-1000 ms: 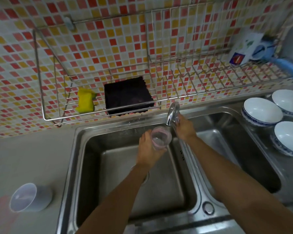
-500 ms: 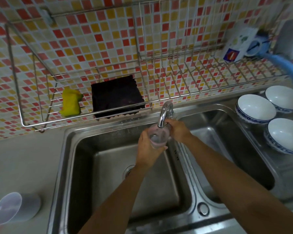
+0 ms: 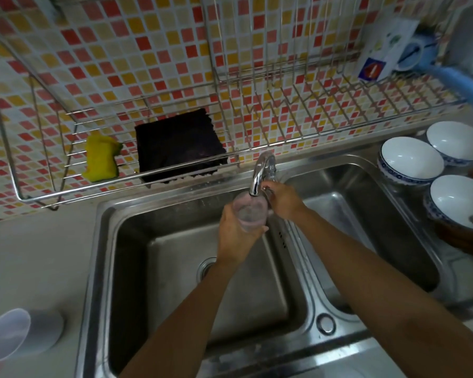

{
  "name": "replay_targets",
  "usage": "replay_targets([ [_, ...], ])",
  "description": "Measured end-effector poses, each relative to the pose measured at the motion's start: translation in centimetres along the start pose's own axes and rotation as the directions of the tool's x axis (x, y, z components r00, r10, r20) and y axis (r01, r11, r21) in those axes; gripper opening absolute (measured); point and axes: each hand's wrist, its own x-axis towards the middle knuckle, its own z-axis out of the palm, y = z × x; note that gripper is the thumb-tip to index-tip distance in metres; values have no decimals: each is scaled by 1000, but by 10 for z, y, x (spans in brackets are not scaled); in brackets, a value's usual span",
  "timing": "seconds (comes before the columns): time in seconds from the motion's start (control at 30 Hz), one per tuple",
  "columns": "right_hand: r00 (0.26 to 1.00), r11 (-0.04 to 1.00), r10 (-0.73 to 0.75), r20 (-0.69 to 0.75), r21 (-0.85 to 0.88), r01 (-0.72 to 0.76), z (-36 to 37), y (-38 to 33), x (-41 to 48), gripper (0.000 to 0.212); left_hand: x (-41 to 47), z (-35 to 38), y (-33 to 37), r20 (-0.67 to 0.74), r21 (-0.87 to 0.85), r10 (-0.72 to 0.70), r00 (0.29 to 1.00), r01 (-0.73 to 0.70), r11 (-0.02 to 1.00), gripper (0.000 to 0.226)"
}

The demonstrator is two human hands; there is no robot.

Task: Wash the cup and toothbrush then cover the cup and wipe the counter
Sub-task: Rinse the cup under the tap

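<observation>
A clear pinkish cup (image 3: 250,212) is held upright right under the spout of the chrome tap (image 3: 260,171), over the left basin of the steel sink (image 3: 159,257). My left hand (image 3: 236,233) grips the cup from the near side. My right hand (image 3: 283,200) is curled round the tap's handle, just right of the spout. A translucent cup cover (image 3: 19,334) lies on its side on the counter at the lower left. No toothbrush is in view.
A wire rack (image 3: 284,137) on the tiled wall holds a yellow sponge (image 3: 101,158), a dark cloth (image 3: 178,144) and a white carton (image 3: 385,50). Three white bowls (image 3: 410,159) stand right of the sink; another person's dark hand (image 3: 464,236) is at the nearest one.
My left hand has raised the cup from just below the spout to right beneath it. My right hand has stayed on the tap handle. The view has shifted, showing more of the right side.
</observation>
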Motion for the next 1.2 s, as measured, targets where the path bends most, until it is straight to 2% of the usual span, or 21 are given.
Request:
replay_targets([
  [0.1,997,976,78,-9,204,-75,2,-1,1,31,0,0,3,74,61,15,997,-20,998,84],
  [0.2,982,889,151,-110,451,-86,3,-5,3,14,0,-2,4,43,58,3,999,-5,998,83],
  [0.4,901,747,334,-276,660,-75,2,-1,3,8,-1,-9,1,70,97,45,997,-52,994,87],
  [0.53,910,752,323,-261,654,-79,0,-3,2,19,0,-8,3,55,78,37,998,-41,996,85],
  [0.63,911,784,304,-278,617,-73,3,1,5,17,1,-6,8,41,74,28,999,-31,997,85],
  [0.73,925,839,314,-215,519,-164,3,5,7,19,3,-6,14,32,76,38,999,-41,996,85],
  [1.03,912,886,322,-253,421,-196,3,0,9,19,3,-13,19,4,67,70,998,-70,995,87],
  [1.13,890,820,351,-290,554,-143,7,1,11,17,3,-16,21,11,31,67,998,-67,997,86],
  [1.17,894,839,328,-305,528,-128,4,2,10,18,2,-17,21,21,25,64,998,-65,998,86],
  [1.2,927,884,271,-259,449,-133,-2,2,3,14,2,-18,21,27,24,61,998,-62,998,86],
])
